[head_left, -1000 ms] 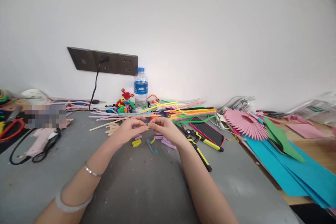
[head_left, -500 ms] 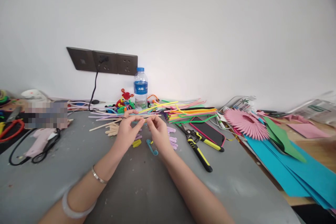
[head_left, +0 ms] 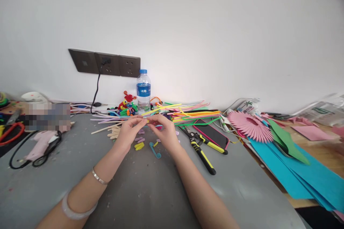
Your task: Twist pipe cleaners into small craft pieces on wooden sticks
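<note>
My left hand and my right hand meet at the fingertips above the grey table, both pinched closed. Between them shows a tiny yellow bit of pipe cleaner, mostly covered by the fingers. Below the hands lie a short folded yellow pipe cleaner and a blue pipe cleaner curled at its ends. Small purple pieces sit close by, partly hidden. Beside my left hand rests a bunch of beige pipe cleaners.
Behind the hands stand a water bottle and a pile of coloured pipe cleaners. Yellow-black pliers and a phone lie at right. A pink glue gun is at left, blue paper far right.
My right hand's fingers have arched higher and spread over the left fingertips. The straight pale strand that showed above the fingers is now hardly visible. The view has shifted slightly.
</note>
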`<state>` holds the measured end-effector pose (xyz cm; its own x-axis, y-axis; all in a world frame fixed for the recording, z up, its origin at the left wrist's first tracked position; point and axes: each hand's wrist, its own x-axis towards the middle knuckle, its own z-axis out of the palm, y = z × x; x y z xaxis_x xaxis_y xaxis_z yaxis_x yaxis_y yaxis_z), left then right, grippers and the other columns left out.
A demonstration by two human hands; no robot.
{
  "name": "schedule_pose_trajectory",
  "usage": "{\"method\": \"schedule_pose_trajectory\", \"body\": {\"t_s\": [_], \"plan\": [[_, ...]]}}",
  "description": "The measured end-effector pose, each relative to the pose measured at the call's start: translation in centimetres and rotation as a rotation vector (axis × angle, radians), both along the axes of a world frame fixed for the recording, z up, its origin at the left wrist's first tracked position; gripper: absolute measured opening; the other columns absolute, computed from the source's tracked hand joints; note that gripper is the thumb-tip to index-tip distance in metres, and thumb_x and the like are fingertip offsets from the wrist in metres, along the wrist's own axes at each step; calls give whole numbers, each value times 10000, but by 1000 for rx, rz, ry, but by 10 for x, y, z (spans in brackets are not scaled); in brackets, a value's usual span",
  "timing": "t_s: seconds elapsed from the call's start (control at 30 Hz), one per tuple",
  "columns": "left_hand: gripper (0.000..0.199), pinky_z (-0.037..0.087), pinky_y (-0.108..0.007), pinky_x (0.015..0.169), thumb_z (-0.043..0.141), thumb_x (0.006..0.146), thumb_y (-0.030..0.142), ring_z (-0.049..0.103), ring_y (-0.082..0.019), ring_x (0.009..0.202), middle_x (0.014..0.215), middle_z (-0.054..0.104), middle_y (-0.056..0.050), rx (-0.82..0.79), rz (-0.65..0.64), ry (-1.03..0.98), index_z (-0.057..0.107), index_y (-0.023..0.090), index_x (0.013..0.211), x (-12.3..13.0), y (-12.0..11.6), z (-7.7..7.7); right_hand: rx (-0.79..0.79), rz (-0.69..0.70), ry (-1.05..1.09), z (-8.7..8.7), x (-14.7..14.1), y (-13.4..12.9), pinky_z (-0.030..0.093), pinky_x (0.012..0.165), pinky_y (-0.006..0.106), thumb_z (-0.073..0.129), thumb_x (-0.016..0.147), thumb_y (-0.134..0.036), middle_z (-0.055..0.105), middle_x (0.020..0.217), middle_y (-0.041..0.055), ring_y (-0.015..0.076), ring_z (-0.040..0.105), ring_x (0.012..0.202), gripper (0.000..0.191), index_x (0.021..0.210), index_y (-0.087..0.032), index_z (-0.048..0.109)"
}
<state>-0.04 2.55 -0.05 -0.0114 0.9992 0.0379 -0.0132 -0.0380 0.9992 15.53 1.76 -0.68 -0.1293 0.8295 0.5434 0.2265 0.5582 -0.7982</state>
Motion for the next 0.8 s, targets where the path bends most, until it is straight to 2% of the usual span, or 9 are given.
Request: {"method": "schedule_pose_trajectory", "body": {"t_s": [0.2, 0.27, 0.33, 0.43, 0.53, 0.67, 0.8], "plan": [[406, 529, -341, 779, 788, 599, 581, 577, -327, 1152, 1212, 641, -122, -25, -95, 94, 800, 211, 765, -6, 1, 4, 47, -48, -93, 4, 8, 1, 506, 760, 319, 640, 886, -222, 711, 847, 41, 191, 644, 808, 58, 869, -211, 695], [399, 524, -336, 797, 759, 644, 591, 552, -331, 1200, 1215, 643, -121, 23, -95, 166, 806, 219, 782, -11, 3, 5, 46, -36, -128, 6, 12, 3, 490, 778, 322, 645, 881, -205, 706, 853, 38, 194, 635, 831, 44, 858, -208, 683], [409, 521, -309, 744, 707, 700, 606, 536, -328, 1223, 1204, 647, -118, 68, -58, 210, 809, 224, 806, -16, 7, 7, 46, -14, -198, 7, 18, 5, 470, 808, 327, 654, 876, -185, 700, 877, 37, 196, 622, 864, 38, 859, -208, 679], [449, 489, -259, 566, 667, 722, 624, 588, -314, 1120, 1228, 626, -118, 58, 8, 218, 803, 211, 836, -23, 12, 10, 29, 43, -384, 5, 25, 7, 420, 881, 347, 682, 865, -152, 694, 921, 35, 204, 600, 941, 58, 854, -209, 690], [453, 458, -248, 485, 672, 713, 614, 631, -264, 938, 1258, 605, -117, 35, 33, 231, 794, 192, 826, -26, 15, 10, -44, 96, -595, 0, 26, 6, 355, 935, 381, 711, 844, -130, 680, 949, 32, 220, 570, 1024, 87, 854, -216, 714], [414, 476, -246, 530, 653, 748, 577, 618, -259, 970, 1186, 633, -120, 109, 8, 275, 790, 193, 821, -25, 16, 4, -87, 120, -746, -4, 23, 5, 317, 921, 398, 733, 827, -128, 666, 961, 35, 231, 555, 1033, 133, 910, -231, 742], [400, 486, -252, 574, 631, 789, 559, 620, -239, 956, 1169, 629, -117, 157, -14, 332, 783, 197, 860, -24, 16, 0, -49, 61, -685, 0, 27, 5, 324, 917, 388, 715, 844, -123, 669, 1003, 42, 227, 552, 1033, 198, 1000, -242, 738]]}}
